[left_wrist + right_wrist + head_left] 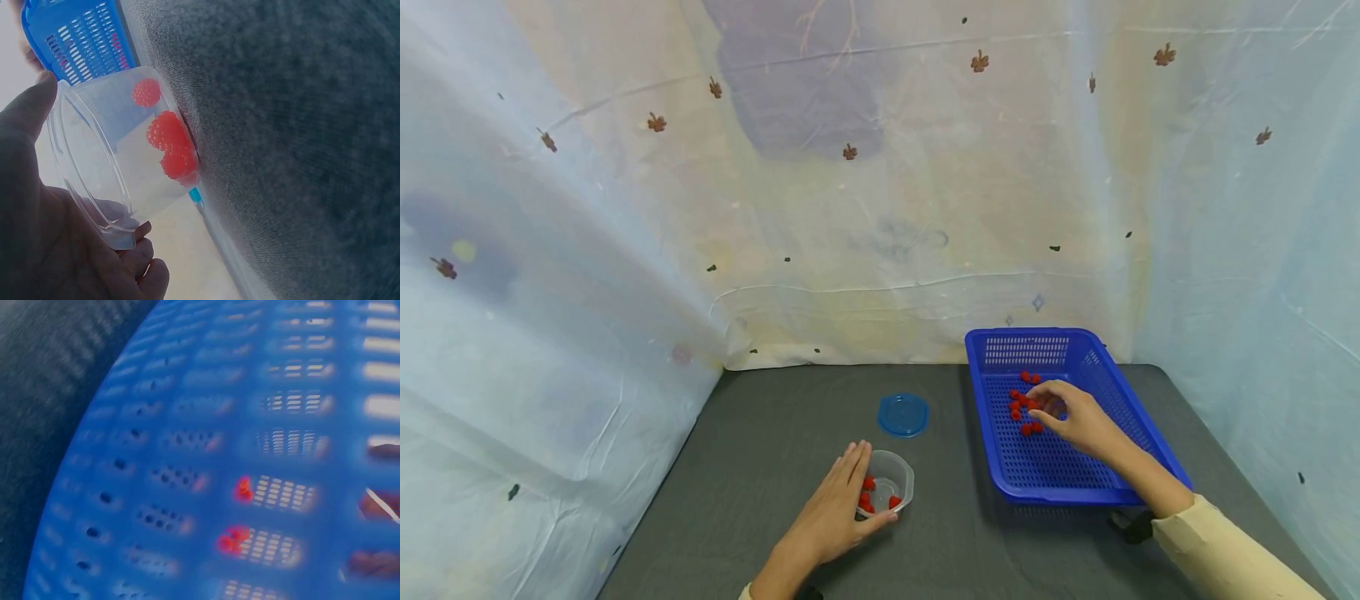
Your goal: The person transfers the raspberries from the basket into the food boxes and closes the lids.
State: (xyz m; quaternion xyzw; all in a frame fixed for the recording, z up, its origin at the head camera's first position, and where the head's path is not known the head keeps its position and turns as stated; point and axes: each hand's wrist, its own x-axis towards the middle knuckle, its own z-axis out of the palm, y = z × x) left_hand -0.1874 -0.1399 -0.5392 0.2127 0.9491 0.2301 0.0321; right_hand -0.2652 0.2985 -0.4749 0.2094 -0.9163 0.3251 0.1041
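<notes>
A clear plastic tub (pixel 904 471) stands on the table with several raspberries (pixel 169 134) inside. My left hand (pixel 831 508) holds it from the left, fingers along one side and thumb at the near rim. Over the blue basket (pixel 1052 497), my right hand (pixel 1078 423) reaches in with bent fingers. A raspberry (pixel 1032 405) shows between its thumb and fingertips; whether they pinch it is unclear. More raspberries (pixel 1015 414) lie on the basket floor beside the fingertips. In the right wrist view the basket wall (pixel 206 381) hides most of the fingers.
A round blue lid (pixel 903 415) lies flat on the dark grey tabletop (pixel 760 450), behind the tub. Patterned cloth sheets (pixel 887 217) hang behind and on both sides of the table. The basket's raised walls surround my right hand.
</notes>
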